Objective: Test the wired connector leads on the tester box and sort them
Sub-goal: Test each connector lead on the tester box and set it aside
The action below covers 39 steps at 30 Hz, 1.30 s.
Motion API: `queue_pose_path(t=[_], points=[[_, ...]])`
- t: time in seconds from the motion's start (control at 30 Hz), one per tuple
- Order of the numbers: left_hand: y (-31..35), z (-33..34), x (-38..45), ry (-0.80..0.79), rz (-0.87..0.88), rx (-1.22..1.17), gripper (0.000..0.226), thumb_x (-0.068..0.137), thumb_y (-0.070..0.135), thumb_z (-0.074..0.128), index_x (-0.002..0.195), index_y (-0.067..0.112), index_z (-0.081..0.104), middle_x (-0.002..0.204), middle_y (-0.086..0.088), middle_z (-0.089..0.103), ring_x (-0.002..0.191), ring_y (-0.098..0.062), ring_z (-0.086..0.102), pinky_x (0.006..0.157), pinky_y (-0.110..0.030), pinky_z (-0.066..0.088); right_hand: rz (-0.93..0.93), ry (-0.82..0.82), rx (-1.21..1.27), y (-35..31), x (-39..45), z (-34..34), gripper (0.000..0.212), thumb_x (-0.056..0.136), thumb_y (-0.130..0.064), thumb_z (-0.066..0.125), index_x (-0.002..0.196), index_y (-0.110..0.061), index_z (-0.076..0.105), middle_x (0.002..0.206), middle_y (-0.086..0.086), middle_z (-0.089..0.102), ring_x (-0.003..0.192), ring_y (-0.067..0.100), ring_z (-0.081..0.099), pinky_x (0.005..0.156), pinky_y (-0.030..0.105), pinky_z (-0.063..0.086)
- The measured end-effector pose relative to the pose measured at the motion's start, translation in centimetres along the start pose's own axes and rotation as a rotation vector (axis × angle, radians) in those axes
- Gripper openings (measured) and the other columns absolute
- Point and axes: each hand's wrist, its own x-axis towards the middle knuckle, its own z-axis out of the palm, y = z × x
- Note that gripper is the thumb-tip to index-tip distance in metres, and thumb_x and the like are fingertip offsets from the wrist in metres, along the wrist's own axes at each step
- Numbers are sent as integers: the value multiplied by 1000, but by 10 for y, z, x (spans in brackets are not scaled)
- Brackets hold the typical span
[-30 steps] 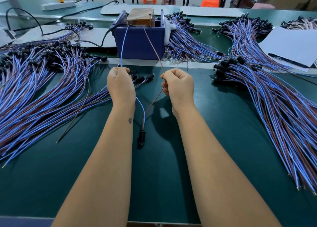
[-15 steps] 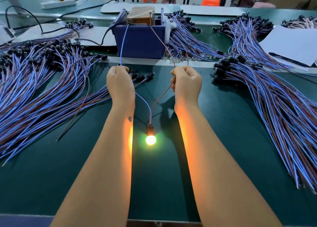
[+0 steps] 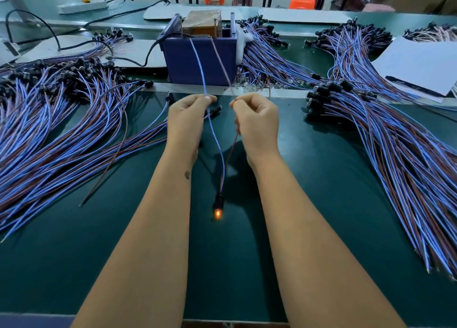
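Observation:
My left hand (image 3: 186,119) pinches the blue wire (image 3: 200,67) of one lead, and my right hand (image 3: 257,122) pinches its brown wire (image 3: 222,62). Both wire ends run up to the top of the blue tester box (image 3: 200,55) at the back centre. The two wires join below my hands at a black connector (image 3: 218,201) hanging between my forearms above the green mat; its tip glows a faint orange.
A large heap of blue and brown leads (image 3: 57,119) fans over the left of the green table (image 3: 61,265). Another heap (image 3: 395,149) covers the right side, with more behind the box. White paper with a pen (image 3: 420,65) lies at the far right. A black cable runs left from the box.
The connector lit up bright half a second ago and now shows only a dim orange glow. Both hands have drawn closer together and the wires stand straighter toward the box.

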Motion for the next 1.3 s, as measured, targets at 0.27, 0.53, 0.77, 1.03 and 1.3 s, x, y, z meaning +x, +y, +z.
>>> queue_pose_path(t=[0.27, 0.53, 0.77, 1.03, 1.3], points=[[6, 9, -12, -230, -16, -158, 17, 96, 12, 55, 97, 3, 71, 50, 10, 57, 38, 0, 46, 39, -11, 36, -17, -168, -94, 3, -3, 3, 20, 85, -1, 61, 68, -11, 60, 56, -3, 55, 57, 12, 48, 55, 26, 41], [5, -2, -3, 74, 111, -171, 17, 96, 16, 61, 79, 18, 63, 57, 6, 56, 54, -8, 52, 57, -23, 45, 10, -361, -276, 5, -3, -1, 21, 89, -21, 69, 71, -9, 70, 53, -2, 59, 52, 9, 48, 54, 24, 41], [8, 3, -4, 26, 66, -240, 21, 98, 25, 57, 79, 21, 65, 67, 5, 68, 59, -7, 58, 55, -18, 40, -190, -5, -792, 0, 0, -9, 19, 95, -37, 56, 85, -22, 65, 72, -5, 58, 75, 23, 54, 60, 30, 33], [-9, 26, -16, -224, 234, 357, 12, 90, 17, 67, 81, 19, 74, 73, 9, 70, 71, 0, 61, 73, -18, 48, -175, 355, -139, -10, 4, -24, 28, 81, 2, 45, 92, -15, 65, 84, 0, 65, 80, 16, 59, 77, 29, 47], [-10, 44, -37, -380, 667, 671, 19, 83, 5, 64, 91, 17, 76, 85, 2, 72, 82, -17, 59, 77, -27, 43, -152, 412, -230, -7, 16, -50, 23, 89, 3, 52, 91, -16, 65, 89, -2, 65, 81, 12, 59, 75, 19, 45]])
